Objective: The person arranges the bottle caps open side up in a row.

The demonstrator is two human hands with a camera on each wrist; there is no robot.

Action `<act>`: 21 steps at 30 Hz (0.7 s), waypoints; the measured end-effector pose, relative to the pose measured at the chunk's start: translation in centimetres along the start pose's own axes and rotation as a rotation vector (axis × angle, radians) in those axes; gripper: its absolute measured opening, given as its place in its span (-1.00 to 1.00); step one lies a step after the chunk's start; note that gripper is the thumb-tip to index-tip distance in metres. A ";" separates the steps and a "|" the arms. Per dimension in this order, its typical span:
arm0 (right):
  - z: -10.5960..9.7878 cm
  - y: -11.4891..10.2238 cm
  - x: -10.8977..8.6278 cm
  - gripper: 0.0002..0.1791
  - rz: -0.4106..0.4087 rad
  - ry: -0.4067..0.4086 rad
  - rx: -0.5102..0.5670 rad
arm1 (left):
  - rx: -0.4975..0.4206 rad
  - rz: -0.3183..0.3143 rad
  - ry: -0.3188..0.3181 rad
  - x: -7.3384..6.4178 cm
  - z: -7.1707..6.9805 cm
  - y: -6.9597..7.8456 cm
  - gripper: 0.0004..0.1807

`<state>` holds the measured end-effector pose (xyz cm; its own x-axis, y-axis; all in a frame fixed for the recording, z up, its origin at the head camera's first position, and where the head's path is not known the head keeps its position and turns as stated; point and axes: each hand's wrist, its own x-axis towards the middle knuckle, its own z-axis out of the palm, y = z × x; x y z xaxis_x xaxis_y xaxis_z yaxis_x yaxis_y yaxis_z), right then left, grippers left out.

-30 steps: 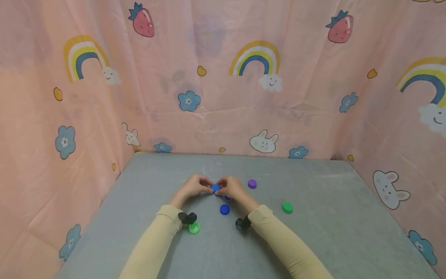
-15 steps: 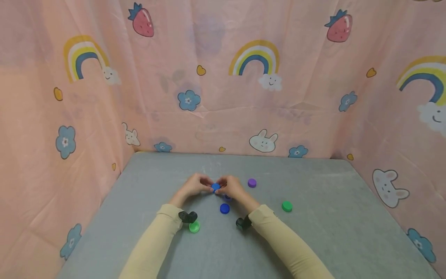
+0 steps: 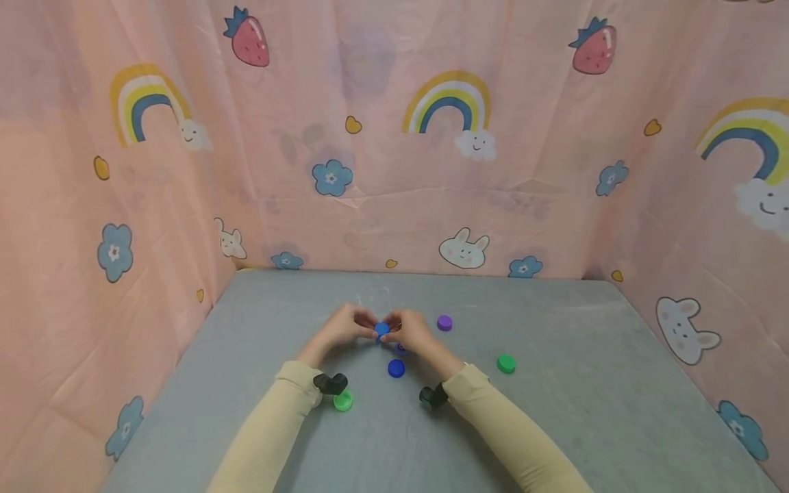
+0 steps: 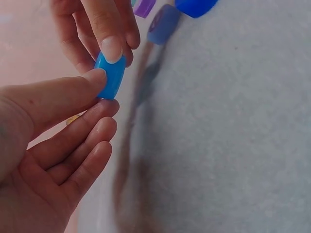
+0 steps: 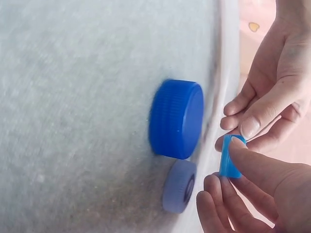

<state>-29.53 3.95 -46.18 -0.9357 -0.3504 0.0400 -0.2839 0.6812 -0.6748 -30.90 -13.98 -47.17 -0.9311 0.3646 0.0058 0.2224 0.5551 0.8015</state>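
- Light-blue cap (image 3: 382,331) is near the centre of the head view, between your left hand (image 3: 348,325) and right hand (image 3: 409,330), over the grey desk (image 3: 277,308).
- Both hands are grasping it: each pinches the cap from its own side between thumb and fingers.
- Press lightly and evenly from the two sides; the cap looks smooth, so lopsided pressure could make it pop out of your fingertips.
- Your thumbs lie close together on it in the left wrist view; a little more room between them should make any turning or passing cleaner.
- Mind your right wrist: the dark-blue cap (image 5: 177,119) and the pale-blue cap (image 5: 177,187), mid-frame and lower in the right wrist view, could get knocked.
- Watch your left cuff too, since the light-green cap (image 3: 343,402), left of centre and low in the head view, is partly behind the black wrist camera (image 3: 331,384).
- The purple cap (image 3: 444,322) and green cap (image 3: 507,363), to the right, are out of your way.
- Lettering: none readable on the light-blue cap; the pale-blue one bears a dark round mark, perhaps a logo, too blurred to read.
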 end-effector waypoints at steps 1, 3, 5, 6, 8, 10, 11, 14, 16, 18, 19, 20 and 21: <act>0.0 0.0 -0.1 -0.66 -0.003 0.002 -0.001 | -0.001 -0.002 -0.001 0.0 0.0 0.1 -0.77; -0.1 -0.1 -0.2 -0.67 -0.009 0.009 -0.003 | -0.006 0.002 -0.002 -0.1 -0.1 0.4 -0.77; -0.2 -0.1 -0.4 -0.67 -0.021 0.015 0.000 | -0.014 0.000 -0.007 -0.2 -0.2 0.6 -0.76; -0.3 -0.1 -0.5 -0.67 -0.029 0.015 0.001 | -0.021 0.001 -0.012 -0.3 -0.3 0.8 -0.75; -0.4 -0.2 -0.7 -0.67 -0.041 0.017 0.010 | -0.029 0.012 -0.018 -0.5 -0.3 1.0 -0.73; -0.6 -0.3 -0.9 -0.66 -0.053 0.016 0.015 | -0.037 0.023 -0.027 -0.6 -0.4 1.2 -0.71; -0.6 -0.3 -1.0 -0.66 -0.057 0.015 0.016 | -0.040 0.034 -0.029 -0.7 -0.4 1.3 -0.69; -0.7 -0.4 -1.3 -0.65 -0.073 0.016 0.017 | -0.043 0.054 -0.035 -1.0 -0.5 1.6 -0.68; -0.8 -0.5 -1.5 -0.64 -0.075 0.015 0.022 | -0.041 0.062 -0.035 -1.3 -0.5 1.8 -0.68; -0.9 -0.6 -1.7 -0.65 -0.082 0.017 0.023 | -0.028 0.072 -0.031 -1.5 -0.6 2.0 -0.69; -0.9 -0.7 -1.8 -0.65 -0.083 0.018 0.024 | -0.020 0.078 -0.029 -1.7 -0.6 2.1 -0.70; -1.0 -0.7 -2.0 -0.66 -0.087 0.020 0.026 | -0.017 0.088 -0.029 -1.8 -0.6 2.2 -0.71; -1.0 -0.8 -2.1 -0.66 -0.088 0.019 0.033 | -0.014 0.095 -0.029 -2.0 -0.6 2.3 -0.72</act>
<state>-27.56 4.80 -44.97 -0.9115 -0.3952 0.1140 -0.3583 0.6270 -0.6917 -28.69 -13.90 -45.00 -0.8972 0.4368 0.0656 0.3053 0.5060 0.8067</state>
